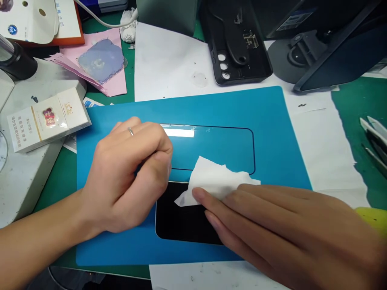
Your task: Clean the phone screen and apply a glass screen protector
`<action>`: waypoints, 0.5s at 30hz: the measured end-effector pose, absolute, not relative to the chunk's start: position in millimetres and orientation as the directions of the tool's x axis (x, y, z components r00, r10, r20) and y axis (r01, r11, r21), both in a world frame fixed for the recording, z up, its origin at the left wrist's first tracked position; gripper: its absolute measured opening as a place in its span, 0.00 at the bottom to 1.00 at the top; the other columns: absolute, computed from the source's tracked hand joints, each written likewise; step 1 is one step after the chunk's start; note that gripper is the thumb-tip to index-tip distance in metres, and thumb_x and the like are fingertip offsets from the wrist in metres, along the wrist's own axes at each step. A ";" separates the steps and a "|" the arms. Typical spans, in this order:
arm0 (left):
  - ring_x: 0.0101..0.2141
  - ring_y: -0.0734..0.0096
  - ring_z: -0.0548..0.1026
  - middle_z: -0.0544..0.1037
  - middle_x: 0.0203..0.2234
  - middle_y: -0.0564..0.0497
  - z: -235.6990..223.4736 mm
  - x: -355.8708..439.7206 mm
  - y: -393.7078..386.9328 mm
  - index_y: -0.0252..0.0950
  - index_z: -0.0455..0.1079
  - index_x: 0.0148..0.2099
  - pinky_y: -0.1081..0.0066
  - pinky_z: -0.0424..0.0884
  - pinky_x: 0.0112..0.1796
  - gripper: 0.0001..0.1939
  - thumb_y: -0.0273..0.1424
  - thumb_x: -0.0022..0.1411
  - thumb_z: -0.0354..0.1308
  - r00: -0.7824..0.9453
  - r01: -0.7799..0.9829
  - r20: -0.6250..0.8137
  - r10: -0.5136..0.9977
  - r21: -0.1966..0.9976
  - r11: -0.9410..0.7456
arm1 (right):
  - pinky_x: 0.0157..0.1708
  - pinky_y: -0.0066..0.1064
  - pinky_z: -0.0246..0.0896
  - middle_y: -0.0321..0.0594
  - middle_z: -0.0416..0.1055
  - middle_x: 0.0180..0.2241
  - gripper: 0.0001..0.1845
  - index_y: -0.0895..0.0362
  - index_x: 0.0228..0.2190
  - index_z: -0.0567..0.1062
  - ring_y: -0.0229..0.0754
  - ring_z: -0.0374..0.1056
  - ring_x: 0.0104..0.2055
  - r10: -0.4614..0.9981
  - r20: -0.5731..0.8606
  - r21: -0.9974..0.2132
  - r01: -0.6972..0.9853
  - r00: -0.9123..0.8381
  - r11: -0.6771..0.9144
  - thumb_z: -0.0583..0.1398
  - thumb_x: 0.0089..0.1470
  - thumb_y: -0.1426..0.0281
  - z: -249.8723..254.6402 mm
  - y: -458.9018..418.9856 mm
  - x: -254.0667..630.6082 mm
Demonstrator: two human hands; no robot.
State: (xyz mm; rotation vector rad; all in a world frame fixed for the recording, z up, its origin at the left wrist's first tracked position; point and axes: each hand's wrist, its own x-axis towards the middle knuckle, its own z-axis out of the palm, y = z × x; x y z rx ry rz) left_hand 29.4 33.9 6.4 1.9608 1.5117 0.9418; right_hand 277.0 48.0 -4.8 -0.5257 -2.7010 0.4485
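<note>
A smartphone point(184, 217) with a dark screen lies flat on a blue mat point(266, 117). My right hand point(284, 229) presses a torn white wipe point(217, 179) against the phone's upper edge, its fingers together and covering much of the screen. Closed in a fist, my left hand point(130, 173) is over the phone's left end and wears a ring. Whatever that fist may hold is hidden. Just beyond the phone lies a clear screen protector point(217, 151) with a black border, partly covered by the left hand and the wipe.
A cigarette box point(48, 121) stands at the left on a pale block. Behind the mat are pink paper point(116, 86) with a grey-blue pad, a black phone case point(242, 72) and a monitor stand point(287, 60). Tweezers point(375, 133) lie at the right edge.
</note>
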 end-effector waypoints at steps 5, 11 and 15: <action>0.22 0.69 0.62 0.66 0.19 0.54 5.3 28.6 34.5 0.40 0.61 0.27 0.63 0.62 0.30 0.14 0.23 0.65 0.45 0.184 0.629 0.280 0.942 0.703 -0.332 | 0.29 0.33 0.65 0.35 0.74 0.30 0.07 0.60 0.44 0.75 0.36 0.69 0.30 0.386 0.310 -0.332 0.281 -0.869 0.900 0.58 0.66 0.78 -7.6 49.3 279.7; 0.23 0.70 0.59 0.65 0.18 0.56 3.7 28.2 34.1 0.39 0.58 0.27 0.65 0.61 0.31 0.14 0.21 0.65 0.44 0.190 0.640 0.314 0.930 0.679 -0.360 | 0.29 0.36 0.67 0.36 0.74 0.28 0.12 0.64 0.49 0.75 0.40 0.70 0.29 0.319 0.307 -0.253 0.247 -0.896 0.935 0.58 0.66 0.79 -7.5 57.1 276.1; 0.23 0.71 0.58 0.64 0.19 0.56 2.9 28.5 34.1 0.39 0.57 0.27 0.65 0.60 0.31 0.14 0.21 0.65 0.44 0.193 0.635 0.326 0.925 0.677 -0.371 | 0.29 0.36 0.67 0.36 0.74 0.28 0.12 0.63 0.49 0.75 0.39 0.70 0.29 0.303 0.317 -0.262 0.225 -0.899 0.939 0.59 0.64 0.80 -7.2 61.0 278.1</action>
